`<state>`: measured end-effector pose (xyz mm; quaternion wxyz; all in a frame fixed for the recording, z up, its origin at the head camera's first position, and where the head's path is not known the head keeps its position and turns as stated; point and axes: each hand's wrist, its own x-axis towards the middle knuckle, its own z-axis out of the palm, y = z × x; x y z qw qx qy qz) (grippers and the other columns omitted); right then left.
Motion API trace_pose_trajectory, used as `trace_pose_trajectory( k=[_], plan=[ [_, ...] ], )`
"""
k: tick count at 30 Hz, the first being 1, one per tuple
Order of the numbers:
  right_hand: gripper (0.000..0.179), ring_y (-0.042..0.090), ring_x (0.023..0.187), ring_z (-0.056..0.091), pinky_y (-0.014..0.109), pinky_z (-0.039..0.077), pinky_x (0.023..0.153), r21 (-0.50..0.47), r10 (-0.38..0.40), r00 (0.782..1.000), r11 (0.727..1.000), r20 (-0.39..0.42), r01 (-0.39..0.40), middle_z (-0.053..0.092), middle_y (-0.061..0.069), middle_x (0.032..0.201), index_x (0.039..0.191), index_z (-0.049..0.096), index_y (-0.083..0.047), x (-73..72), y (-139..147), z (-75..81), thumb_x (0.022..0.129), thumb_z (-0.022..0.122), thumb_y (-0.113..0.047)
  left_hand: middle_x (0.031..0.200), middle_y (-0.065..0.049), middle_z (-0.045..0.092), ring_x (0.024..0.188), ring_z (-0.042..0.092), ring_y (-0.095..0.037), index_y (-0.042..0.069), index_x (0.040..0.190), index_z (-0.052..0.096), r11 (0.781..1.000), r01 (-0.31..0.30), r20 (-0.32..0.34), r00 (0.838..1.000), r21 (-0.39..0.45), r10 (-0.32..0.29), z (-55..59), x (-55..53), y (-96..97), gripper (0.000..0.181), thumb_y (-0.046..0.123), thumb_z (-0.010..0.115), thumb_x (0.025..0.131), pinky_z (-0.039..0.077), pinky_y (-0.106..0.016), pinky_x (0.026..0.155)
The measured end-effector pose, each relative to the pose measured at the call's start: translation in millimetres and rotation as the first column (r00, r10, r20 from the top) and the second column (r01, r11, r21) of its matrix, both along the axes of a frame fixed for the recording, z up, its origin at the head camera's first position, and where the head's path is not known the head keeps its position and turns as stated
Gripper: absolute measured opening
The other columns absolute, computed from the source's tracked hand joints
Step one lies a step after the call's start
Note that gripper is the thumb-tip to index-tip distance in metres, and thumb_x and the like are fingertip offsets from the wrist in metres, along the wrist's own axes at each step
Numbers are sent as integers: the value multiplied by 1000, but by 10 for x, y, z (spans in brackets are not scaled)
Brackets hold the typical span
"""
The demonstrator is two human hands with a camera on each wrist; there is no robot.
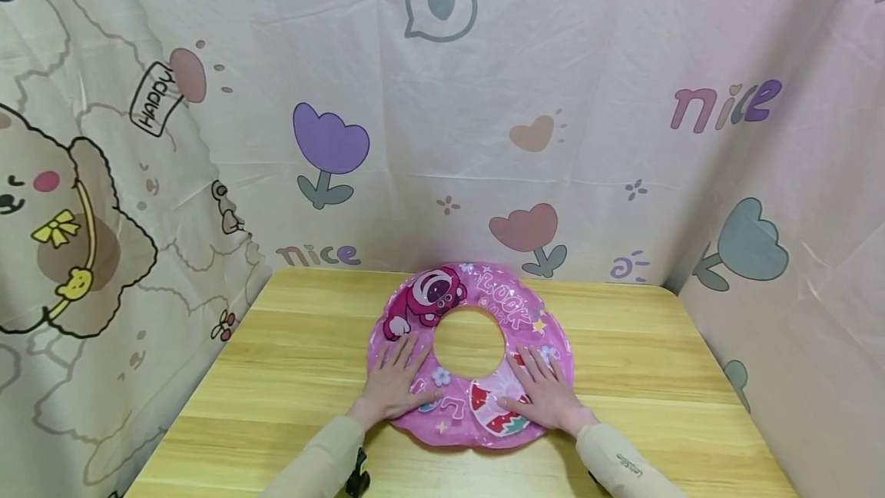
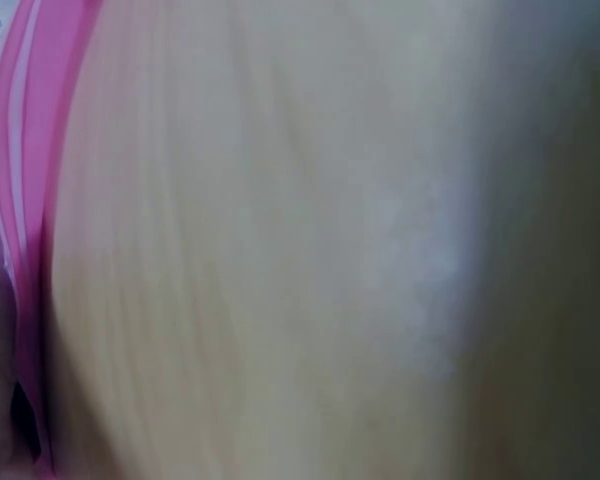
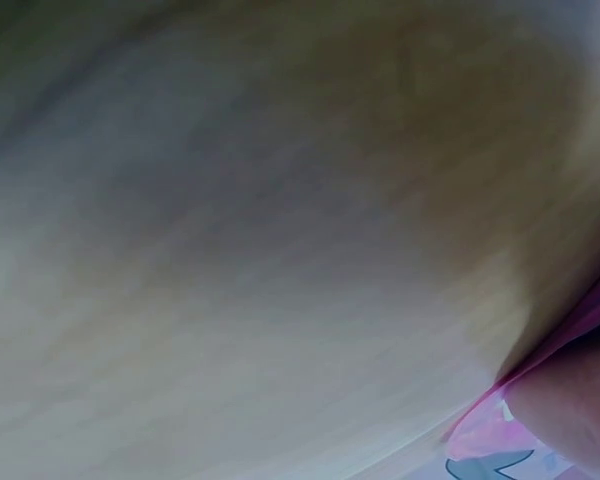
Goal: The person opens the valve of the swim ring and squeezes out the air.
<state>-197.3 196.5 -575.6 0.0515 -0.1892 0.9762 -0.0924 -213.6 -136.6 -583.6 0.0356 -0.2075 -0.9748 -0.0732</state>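
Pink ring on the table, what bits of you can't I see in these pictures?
Head view: the parts of the pink ring beneath the left hand and right hand, which cover them.
Head view: the ring's underside, hidden by its own top.
Left wrist view: most of the ring, cut off by the left edge.
Right wrist view: most of the ring, cut off at the lower right.

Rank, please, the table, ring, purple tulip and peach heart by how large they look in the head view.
Largest to smallest:
Table, though partly covered
Ring
Purple tulip
Peach heart
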Motion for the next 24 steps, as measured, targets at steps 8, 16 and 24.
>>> trace_pose_trajectory(
  k=[8,16,24],
  plan=[
    [92,36,158,11,60,5,128,16,-2,1000,1000,8,2,14,12,171,160,26,-18,-7,11,3,91,45,-76,171,-11,13,158,14,-34,23,162,22,999,-11,30,999,-42,12,16,-7,3,102,83,46,84,11,-59,127],
    [93,36,158,11,60,5,128,26,-3,1000,1000,8,3,13,12,171,161,26,-18,2,1,20,91,45,-76,171,-12,13,158,14,-35,23,161,23,1000,-8,35,999,-30,9,31,-2,-6,101,82,49,83,11,-59,127],
    [93,39,157,15,62,9,127,4,10,1000,1000,-17,-10,17,14,170,159,29,-15,10,7,13,90,50,-74,171,-14,13,158,14,-36,21,161,24,1000,-2,49,999,-21,3,35,-5,-10,103,82,50,82,11,-60,127]
  ],
)
